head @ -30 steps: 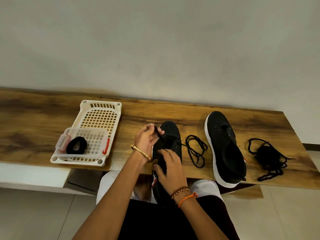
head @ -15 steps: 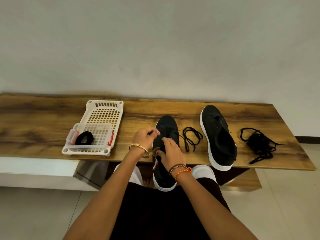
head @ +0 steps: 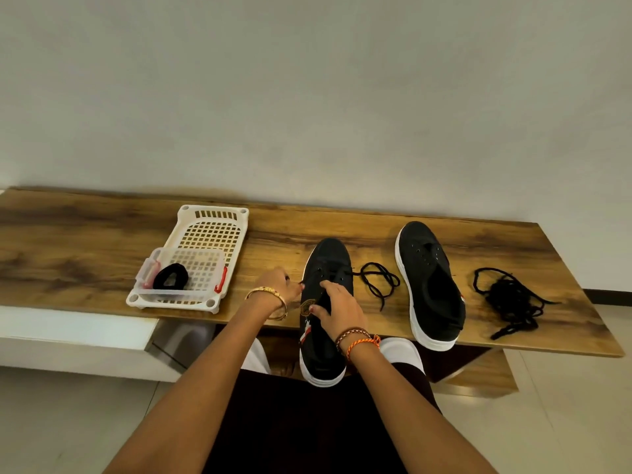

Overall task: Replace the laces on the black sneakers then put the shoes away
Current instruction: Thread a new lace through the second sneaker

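Sneaker point(head: 325, 265) — right hand point(head: 337, 304) grips tongue | left hand point(head: 278, 285) pinches lace end point(head: 301, 282) beside eyelets

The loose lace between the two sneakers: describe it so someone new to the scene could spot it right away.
On the wooden bench, two black sneakers lie toe toward the wall. In the gap between the sneaker being held and the unlaced sneaker lies the loose lace, one thin black loop running into the held sneaker's eyelets. The lace pile at the far right is a bulkier tangle.

Matt cloth sneaker point(head: 326, 265), wood-grain bench point(head: 85, 254)
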